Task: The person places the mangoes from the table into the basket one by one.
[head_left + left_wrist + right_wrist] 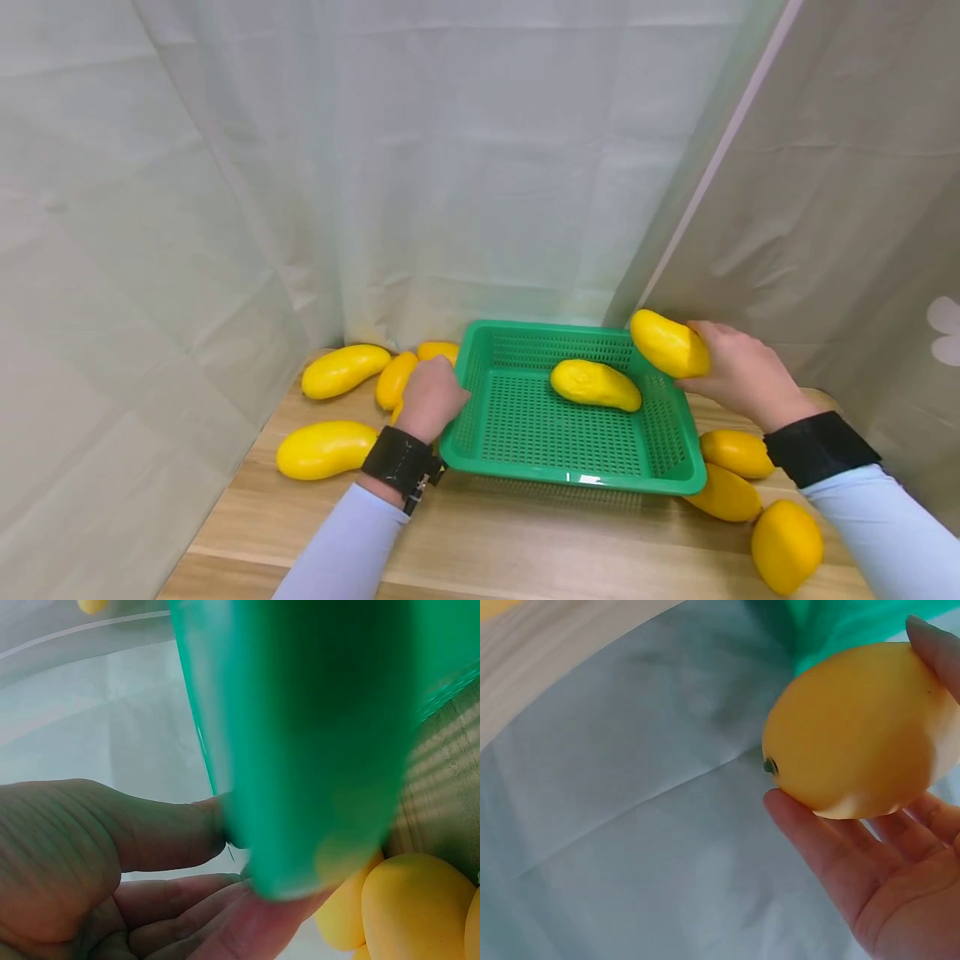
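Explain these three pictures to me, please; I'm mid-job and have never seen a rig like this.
There is no robot here: a person works with two bare hands. The wide picture comes from a head-worn camera looking forward and down; the two close-ups come from cameras on the left and right wrists. A wooden table bears yellow fruits on both sides of a green basket, with one fruit inside. The left hand grips the basket's left rim. The right hand holds another fruit by the basket's far right corner.

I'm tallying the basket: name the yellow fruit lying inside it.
The yellow fruit on the floor of the green basket; another fruit is held by the right hand, the rest lie on the table.
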`<state>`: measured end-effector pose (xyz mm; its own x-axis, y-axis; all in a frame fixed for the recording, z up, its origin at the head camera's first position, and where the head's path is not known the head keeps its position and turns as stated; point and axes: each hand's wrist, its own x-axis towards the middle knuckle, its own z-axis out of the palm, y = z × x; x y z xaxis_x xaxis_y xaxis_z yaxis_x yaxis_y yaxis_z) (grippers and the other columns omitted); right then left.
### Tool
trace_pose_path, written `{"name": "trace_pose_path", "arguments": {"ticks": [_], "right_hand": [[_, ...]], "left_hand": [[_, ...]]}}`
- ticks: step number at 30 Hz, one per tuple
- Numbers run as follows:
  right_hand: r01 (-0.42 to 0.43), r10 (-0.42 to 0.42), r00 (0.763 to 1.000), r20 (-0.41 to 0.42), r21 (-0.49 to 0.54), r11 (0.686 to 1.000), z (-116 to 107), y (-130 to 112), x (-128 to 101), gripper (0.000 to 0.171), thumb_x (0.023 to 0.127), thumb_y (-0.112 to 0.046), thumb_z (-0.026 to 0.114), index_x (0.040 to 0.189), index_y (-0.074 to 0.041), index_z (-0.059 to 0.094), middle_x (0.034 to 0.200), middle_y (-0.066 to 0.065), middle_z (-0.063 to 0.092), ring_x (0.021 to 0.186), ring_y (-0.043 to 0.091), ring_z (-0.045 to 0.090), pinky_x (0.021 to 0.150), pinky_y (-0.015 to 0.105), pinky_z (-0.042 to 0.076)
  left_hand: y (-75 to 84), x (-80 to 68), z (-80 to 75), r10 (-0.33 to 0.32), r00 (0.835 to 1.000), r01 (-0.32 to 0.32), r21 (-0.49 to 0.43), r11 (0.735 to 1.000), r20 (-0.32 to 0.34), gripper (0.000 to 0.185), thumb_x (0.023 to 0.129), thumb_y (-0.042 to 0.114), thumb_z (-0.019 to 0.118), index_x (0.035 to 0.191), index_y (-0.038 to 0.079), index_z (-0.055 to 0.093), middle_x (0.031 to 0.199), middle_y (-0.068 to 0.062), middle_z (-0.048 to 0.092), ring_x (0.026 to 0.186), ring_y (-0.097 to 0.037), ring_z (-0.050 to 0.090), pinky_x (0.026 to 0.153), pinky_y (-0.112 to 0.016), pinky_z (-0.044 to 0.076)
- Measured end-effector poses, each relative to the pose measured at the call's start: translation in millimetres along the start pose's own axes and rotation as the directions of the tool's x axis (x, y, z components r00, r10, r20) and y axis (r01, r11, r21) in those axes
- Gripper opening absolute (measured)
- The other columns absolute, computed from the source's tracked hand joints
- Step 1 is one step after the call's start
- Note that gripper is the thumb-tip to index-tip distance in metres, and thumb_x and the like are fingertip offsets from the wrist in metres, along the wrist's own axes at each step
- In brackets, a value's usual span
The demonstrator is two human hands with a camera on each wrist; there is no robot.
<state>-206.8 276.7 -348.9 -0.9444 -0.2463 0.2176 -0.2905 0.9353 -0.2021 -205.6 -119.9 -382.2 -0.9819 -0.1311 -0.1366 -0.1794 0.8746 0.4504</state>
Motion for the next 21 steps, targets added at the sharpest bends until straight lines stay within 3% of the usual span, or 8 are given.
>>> {"name": "trace_pose_path", "arguments": {"ticks": [9,21], "right_hand": [[0.081,-0.081,0.997,0.001,-0.018,0.997,14.6,-33.4,13.4,0.079,0.065,-0.035,0.082,0.129,-0.008,0.045,0.116,0.013,0.060,0.091,0.027,0.058,0.080,0.047,0.050],[0.165,-0.163,0.985,0.060,-0.049,0.985,31.5,-65.9,20.2,0.080,0.063,-0.042,0.082,0.127,-0.009,0.048,0.112,0.009,0.063,0.089,0.024,0.060,0.075,0.044,0.052]], "left_hand": [[0.8,-1.9,-0.9,0.010,1.000,-0.010,0.005,1.000,-0.009,0.022,0.078,0.019,0.070,0.082,0.002,0.057,0.066,-0.010,0.059,0.050,-0.019,0.057,0.041,-0.023,0.044],[0.7,-1.9,-1.1,0.014,1.000,-0.013,0.022,1.000,-0.022,0.021,0.077,0.018,0.070,0.080,0.002,0.056,0.065,-0.010,0.058,0.050,-0.019,0.056,0.041,-0.023,0.043]]}}
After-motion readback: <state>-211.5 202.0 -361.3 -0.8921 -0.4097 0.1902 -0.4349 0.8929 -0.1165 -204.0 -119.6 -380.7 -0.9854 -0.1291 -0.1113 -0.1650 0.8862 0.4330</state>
